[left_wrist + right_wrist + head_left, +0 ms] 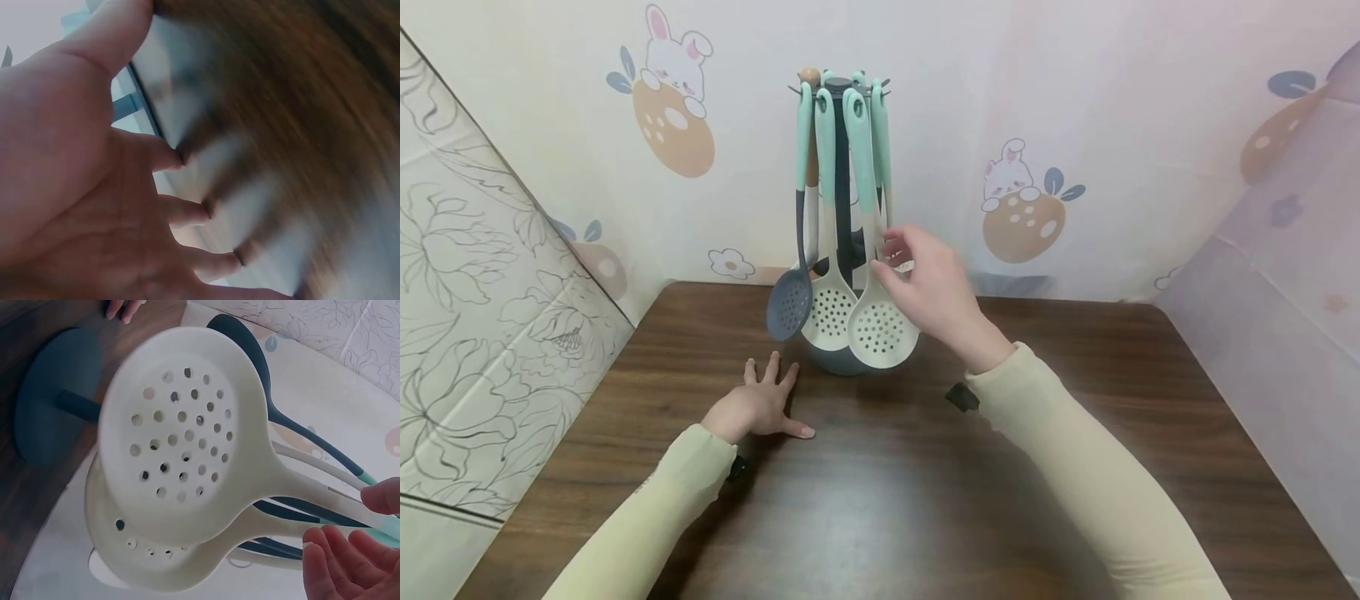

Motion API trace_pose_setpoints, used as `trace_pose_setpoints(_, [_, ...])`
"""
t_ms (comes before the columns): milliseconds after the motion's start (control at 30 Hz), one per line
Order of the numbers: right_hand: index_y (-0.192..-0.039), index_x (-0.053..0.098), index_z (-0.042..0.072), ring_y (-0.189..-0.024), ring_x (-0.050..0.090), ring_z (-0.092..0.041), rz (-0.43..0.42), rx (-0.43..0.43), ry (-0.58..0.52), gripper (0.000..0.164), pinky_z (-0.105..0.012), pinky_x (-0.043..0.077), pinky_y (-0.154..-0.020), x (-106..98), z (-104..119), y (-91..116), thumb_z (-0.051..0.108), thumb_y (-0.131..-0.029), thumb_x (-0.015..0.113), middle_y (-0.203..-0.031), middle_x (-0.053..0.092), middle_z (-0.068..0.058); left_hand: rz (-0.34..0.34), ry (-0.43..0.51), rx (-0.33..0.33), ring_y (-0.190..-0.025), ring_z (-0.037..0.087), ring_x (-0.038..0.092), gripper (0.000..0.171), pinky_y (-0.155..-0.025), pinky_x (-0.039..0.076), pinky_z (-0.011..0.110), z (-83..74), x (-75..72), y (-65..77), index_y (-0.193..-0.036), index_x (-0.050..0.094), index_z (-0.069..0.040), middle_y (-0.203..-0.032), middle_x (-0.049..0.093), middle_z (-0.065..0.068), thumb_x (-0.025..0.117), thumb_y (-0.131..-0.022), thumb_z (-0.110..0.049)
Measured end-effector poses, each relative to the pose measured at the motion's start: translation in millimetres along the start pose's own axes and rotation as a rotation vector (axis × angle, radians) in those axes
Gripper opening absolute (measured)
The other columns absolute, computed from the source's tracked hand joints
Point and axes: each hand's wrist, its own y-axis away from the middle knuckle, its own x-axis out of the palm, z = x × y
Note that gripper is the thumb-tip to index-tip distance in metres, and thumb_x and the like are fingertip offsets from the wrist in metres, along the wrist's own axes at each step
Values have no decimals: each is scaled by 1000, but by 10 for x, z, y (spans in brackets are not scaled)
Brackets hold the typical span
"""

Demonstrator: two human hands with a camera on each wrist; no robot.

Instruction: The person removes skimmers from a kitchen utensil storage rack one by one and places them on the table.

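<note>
A utensil stand (839, 362) with a dark round base and a central pole carries several kitchen utensils hung by mint-green handles. At its front hangs a cream skimmer (883, 333) with a round, holed bowl. My right hand (931, 287) is beside this skimmer's neck, thumb and fingers parted around it without closing. A second cream skimmer (831, 315) hangs just behind, and a dark blue-grey slotted spoon (790, 305) is at the left. Left of the base, my left hand (756, 408) rests on the table with spread fingers; its palm is raised in the left wrist view.
The brown wooden table (865, 500) reaches back to a wall curtain (925, 167) printed with rabbits and fruit, close behind the stand. A wooden-tipped handle (809, 77) shows among the mint ones. A flower-patterned panel (467, 333) borders the left side.
</note>
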Motion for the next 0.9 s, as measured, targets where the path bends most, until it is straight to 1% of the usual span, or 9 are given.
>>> trace_pose_setpoints(167, [-126, 60, 5, -100, 64, -17, 10, 13, -1, 35, -32, 54, -83, 21, 15, -21, 18, -95, 67, -112, 66, -6, -5, -12, 11, -140, 63, -1, 117, -88, 47, 64, -7, 8, 6, -159, 16, -9, -162, -3, 29, 67, -76, -73])
trace_pose_setpoints(233, [-126, 61, 5, -100, 64, -17, 10, 8, 0, 34, -33, 54, -84, 32, 13, -27, 18, -95, 67, -112, 67, -7, -10, -15, 18, -140, 62, -1, 117, -88, 46, 65, 4, 16, 6, -160, 16, -10, -162, -3, 28, 66, -76, -75])
trace_pose_setpoints(400, [-123, 62, 3, -99, 65, -18, 3, -13, -9, 31, -35, 54, -83, 74, 8, -49, 18, -96, 66, -111, 67, -7, -28, -29, 11, -144, 56, -2, 119, -91, 34, 78, 92, 58, 10, -161, 14, -18, -164, -4, 20, 60, -73, -83])
trace_pose_setpoints(467, [-122, 62, 3, -98, 64, -17, 2, -16, -15, 31, -34, 54, -82, 91, 10, -61, 18, -96, 66, -110, 68, -7, -31, -37, 15, -145, 54, -4, 120, -90, 27, 82, 136, 77, 3, -161, 13, -20, -165, -6, 18, 57, -71, -87])
trace_pose_setpoints(533, [-123, 61, 3, -98, 64, -17, 4, -14, -21, 31, -32, 54, -82, 102, 16, -72, 19, -96, 66, -110, 67, -7, -31, -45, 28, -145, 54, -5, 122, -90, 24, 84, 173, 87, -18, -161, 12, -21, -165, -7, 18, 55, -70, -89])
trace_pose_setpoints(633, [-124, 61, 3, -99, 64, -16, 3, -5, -29, 32, -31, 54, -83, 111, 29, -89, 19, -97, 66, -110, 67, -6, -35, -47, 46, -144, 55, -6, 125, -89, 22, 85, 200, 77, -62, -161, 13, -19, -164, -8, 20, 57, -68, -89])
trace_pose_setpoints(700, [-125, 60, 3, -100, 63, -16, -1, 5, -41, 33, -33, 54, -84, 116, 33, -105, 20, -97, 65, -110, 67, -6, -36, -42, 41, -144, 55, -6, 126, -89, 21, 85, 190, 54, -88, -161, 12, -19, -164, -8, 20, 58, -67, -89])
trace_pose_setpoints(800, [-127, 59, 3, -101, 62, -16, -12, 22, -70, 35, -33, 53, -85, 116, 42, -135, 21, -97, 65, -111, 67, -6, -38, -29, 15, -144, 56, -7, 127, -90, 20, 85, 141, 21, -124, -161, 11, -18, -164, -9, 21, 57, -67, -90])
trace_pose_setpoints(900, [-129, 59, 4, -101, 62, -15, -25, 33, -93, 37, -31, 52, -85, 110, 55, -168, 23, -98, 65, -111, 67, -6, -35, -7, -17, -144, 55, -10, 130, -91, 19, 85, 82, -10, -163, -161, 8, -18, -164, -11, 21, 56, -65, -92])
